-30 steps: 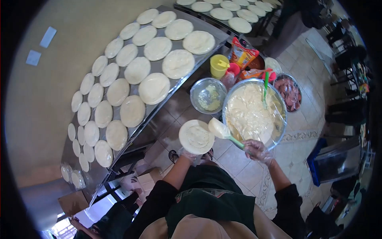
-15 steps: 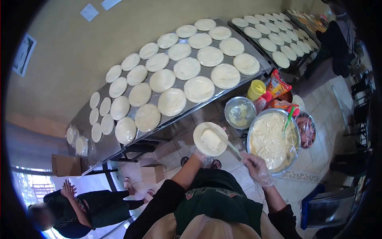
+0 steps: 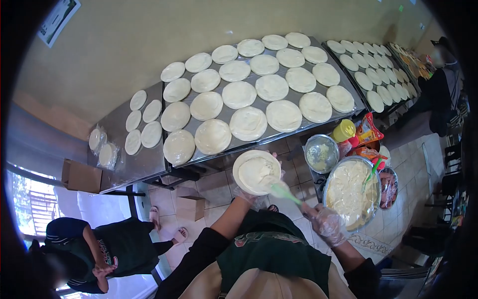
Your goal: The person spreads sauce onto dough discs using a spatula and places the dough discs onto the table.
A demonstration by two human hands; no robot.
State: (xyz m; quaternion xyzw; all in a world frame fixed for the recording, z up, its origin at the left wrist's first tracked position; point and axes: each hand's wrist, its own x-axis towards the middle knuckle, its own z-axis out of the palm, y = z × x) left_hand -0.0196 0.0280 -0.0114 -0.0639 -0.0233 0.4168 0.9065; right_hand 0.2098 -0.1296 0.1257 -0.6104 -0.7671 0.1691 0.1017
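Spoon [image 3: 286, 193] has shifted vs 1 s ago: head was by the round's [image 3: 236, 172] upper-right edge, now overlaps its lower-right part. View has swung too, so more of the table [image 3: 124, 172] shows.

R hand [image 3: 326, 225], in a clear glove, is closed on the green handle, gripping well back from the head, prob. for reach w/o fingers nr the paste [image 3: 254, 172]. Can't tell if the head touches the paste or just hangs above.

L hand [image 3: 253, 198], also gloved, is under the round, bearing it; fingers mostly hidden, so can't tell if flat or curled. Held from below, prob. to keep the top free & fairly level. Round is in front of the body, btwn table & basin [image 3: 372, 212].

Basin of pale mix [image 3: 348, 192] stands on R side, nr R hand, handy for the spoon, I'd guess. Steel bowl [image 3: 323, 168] w/ pale bits sits just beyond. Rounds on the table are in rows, mostly spaced, prob. so they don't stick.
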